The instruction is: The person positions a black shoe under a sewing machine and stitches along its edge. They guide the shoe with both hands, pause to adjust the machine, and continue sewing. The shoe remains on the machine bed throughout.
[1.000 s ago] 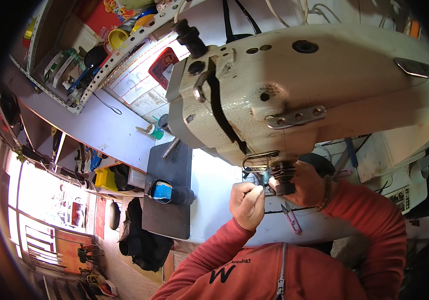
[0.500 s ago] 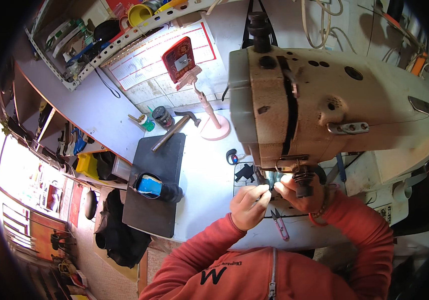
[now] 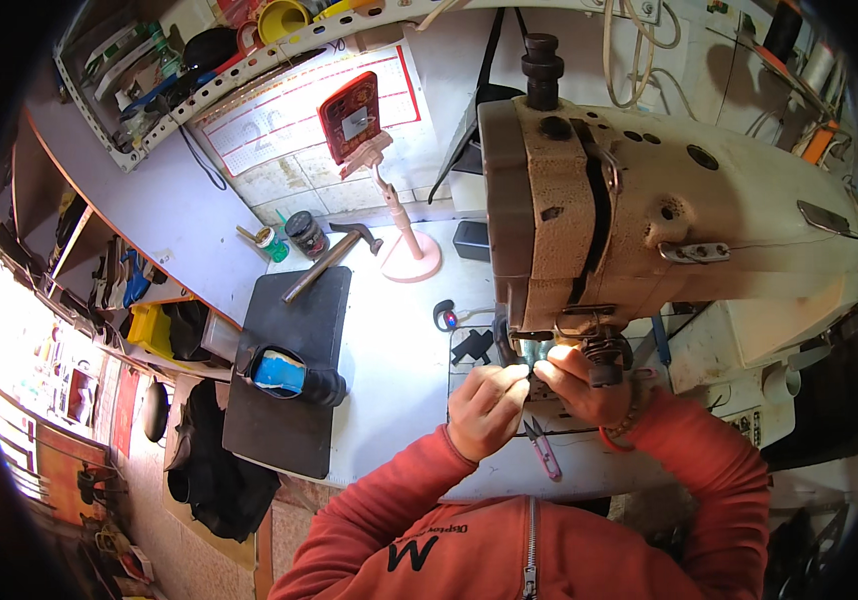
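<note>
Working near the sewing machine (image 3: 649, 180), left hand (image 3: 484, 408) and right hand (image 3: 594, 395) are pinched narrow, contents indiscernible; work appears unfinished.

White light blazes from the overexposed window (image 3: 24, 315), far left of the left hand (image 3: 487, 410)! Glare washes the table (image 3: 389, 340) nearer in, a glow catches the right hand (image 3: 591, 393), shadow dulls the machine (image 3: 554, 230) above both, and fisheye bends straight edges toward black corners.
</note>
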`<state>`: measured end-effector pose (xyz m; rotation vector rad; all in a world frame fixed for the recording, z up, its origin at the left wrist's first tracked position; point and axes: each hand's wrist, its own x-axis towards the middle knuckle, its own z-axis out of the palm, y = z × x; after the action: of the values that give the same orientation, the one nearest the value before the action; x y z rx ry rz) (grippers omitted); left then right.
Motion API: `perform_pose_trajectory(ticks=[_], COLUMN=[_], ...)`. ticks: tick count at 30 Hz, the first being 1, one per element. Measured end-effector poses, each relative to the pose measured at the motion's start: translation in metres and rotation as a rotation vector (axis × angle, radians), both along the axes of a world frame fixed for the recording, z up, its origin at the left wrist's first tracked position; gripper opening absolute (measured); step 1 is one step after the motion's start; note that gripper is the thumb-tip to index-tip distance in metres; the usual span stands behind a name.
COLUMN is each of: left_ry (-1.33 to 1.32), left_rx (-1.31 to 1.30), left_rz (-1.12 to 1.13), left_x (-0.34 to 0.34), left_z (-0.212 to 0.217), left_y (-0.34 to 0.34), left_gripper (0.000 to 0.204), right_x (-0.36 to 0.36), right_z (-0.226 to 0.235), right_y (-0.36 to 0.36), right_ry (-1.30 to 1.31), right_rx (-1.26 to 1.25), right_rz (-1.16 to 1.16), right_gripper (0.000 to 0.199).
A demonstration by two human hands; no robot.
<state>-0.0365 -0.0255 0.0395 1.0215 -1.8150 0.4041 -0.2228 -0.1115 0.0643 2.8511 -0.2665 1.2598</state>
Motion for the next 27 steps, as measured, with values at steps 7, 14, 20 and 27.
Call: perform_pose_trajectory(ticks=[7, 14, 20, 27], left_ry=[0.004, 0.013, 0.005, -0.006], left_rx=[0.014, 0.028, 0.040, 0.013], left_rz=[-0.010, -0.012, -0.012, -0.017], left_x=[-0.0015, -0.0012, -0.0010, -0.0007], left_z=[0.0040, 0.0046, 0.0062, 0.0075], left_y=[-0.0001, -0.0004, 0.0003, -0.0009], left_gripper=[0.028, 0.029, 0.029, 0.030], right_x=[-0.0002, 0.0014, 0.0048, 0.0065], right_z=[-0.0015, -0.0040, -0.0011, -0.0040], right_y=[0.0010, 0.0025, 0.0047, 0.0054], right_ry=[-0.016, -0.026, -0.075, -0.105], right_rx=[0.127, 0.127, 0.127, 0.114], right_rz=[-0.002, -0.017, -0.016, -0.023], right_gripper=[0.025, 0.024, 0.021, 0.020])
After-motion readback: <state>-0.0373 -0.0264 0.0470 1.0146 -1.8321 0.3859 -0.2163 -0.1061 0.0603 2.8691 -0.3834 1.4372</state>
